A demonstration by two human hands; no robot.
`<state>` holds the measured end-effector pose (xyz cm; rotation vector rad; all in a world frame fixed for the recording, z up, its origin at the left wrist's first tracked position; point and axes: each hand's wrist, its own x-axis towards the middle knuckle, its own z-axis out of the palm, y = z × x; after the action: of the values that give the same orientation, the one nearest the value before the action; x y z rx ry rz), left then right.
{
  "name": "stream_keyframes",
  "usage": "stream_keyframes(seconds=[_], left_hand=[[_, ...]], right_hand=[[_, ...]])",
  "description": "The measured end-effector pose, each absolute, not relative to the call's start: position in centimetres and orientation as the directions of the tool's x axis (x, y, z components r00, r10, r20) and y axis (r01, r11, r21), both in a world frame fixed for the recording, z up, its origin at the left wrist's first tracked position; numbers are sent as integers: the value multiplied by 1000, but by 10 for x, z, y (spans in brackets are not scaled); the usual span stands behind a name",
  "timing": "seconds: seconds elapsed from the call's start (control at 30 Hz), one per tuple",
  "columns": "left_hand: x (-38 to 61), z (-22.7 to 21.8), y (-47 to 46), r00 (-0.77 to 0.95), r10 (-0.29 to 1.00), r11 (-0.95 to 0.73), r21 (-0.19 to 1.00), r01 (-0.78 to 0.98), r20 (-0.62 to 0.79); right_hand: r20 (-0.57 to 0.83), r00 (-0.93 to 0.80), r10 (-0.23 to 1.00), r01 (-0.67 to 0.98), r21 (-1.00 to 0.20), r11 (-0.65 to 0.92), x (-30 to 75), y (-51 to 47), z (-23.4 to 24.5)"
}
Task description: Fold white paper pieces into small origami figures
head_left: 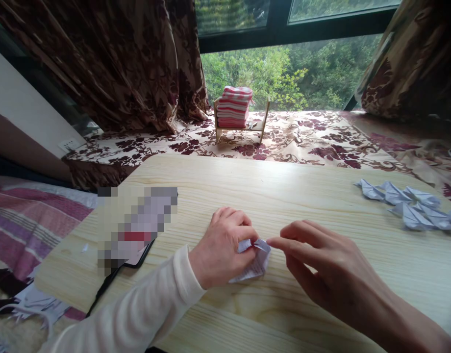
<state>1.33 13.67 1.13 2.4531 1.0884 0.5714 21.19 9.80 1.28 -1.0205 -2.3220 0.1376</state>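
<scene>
A small piece of folded white paper point(260, 264) lies on the light wooden table, with one flap standing up at its top. My left hand point(225, 247) is closed over its left side, thumb and fingers pinching it and hiding part of it. My right hand point(321, 260) is just to the right, its fingers extended and apart. Its index fingertip is at the paper's upper right corner; whether it touches cannot be made out.
Several folded paper pieces point(413, 208) sit at the table's point(291, 191) far right. A blurred-out device point(137, 235) with a cable lies left. Loose papers point(41, 299) are below the left edge. Beyond, a small wooden rack point(263, 128) holds folded striped cloths point(233, 108) by the window.
</scene>
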Motion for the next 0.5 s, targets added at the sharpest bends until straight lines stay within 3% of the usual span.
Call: stream_keyframes(seconds=[0.17,0.5], left_hand=[[14,5,134,570,794,-580,543,607,211],[17,-2,129,546,801,-584,520,623,245]], right_hand=[[481,-584,654,632,-235,738,203,96,12],[451,-548,705,689,-235,686,195,97,8]])
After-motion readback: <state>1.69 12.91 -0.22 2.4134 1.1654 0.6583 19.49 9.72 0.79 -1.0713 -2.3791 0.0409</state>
